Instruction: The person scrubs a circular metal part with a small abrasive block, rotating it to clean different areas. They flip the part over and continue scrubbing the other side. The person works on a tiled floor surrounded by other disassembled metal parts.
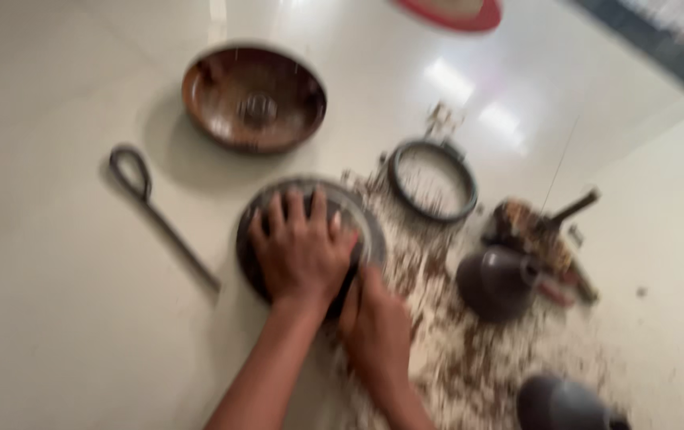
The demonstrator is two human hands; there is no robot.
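Note:
My left hand (302,251) lies flat, fingers spread, on top of a round dark disc (256,209) resting on the pale floor. My right hand (378,330) is at the disc's lower right edge, fingers curled against it; the blur hides whether it grips the rim. Brown and white crumbs (453,358) are strewn over the floor beside and under my right hand.
A brown bowl (254,97) sits at the back. A metal rod with a loop (158,215) lies to the left. A dark ring (432,180), a dark cone-shaped piece (497,280), a tool with a handle (553,227) and another dark piece (565,404) lie on the right.

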